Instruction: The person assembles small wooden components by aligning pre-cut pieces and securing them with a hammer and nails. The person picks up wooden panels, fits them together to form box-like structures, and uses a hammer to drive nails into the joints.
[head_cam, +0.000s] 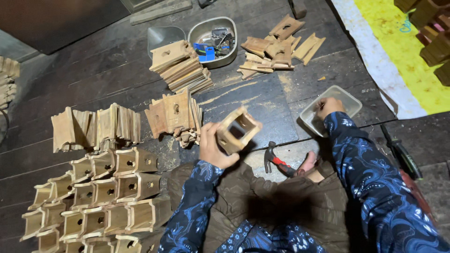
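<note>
The person sits on the dark wood floor (108, 70) with everything close by. The left hand (212, 146) has its grip clamped on a small open wooden box (238, 129), held up and tipped so the inside shows. The right hand (329, 107) dips into a clear plastic tub (347, 99); its fingers seem pinched on something tiny, but I cannot tell for sure. A red-handled hammer (276, 161) lies just by the knee, easy to grab. Finished boxes (101, 197) are stacked neatly at the left, and flat wood pieces (180, 68) wait in piles ahead.
</note>
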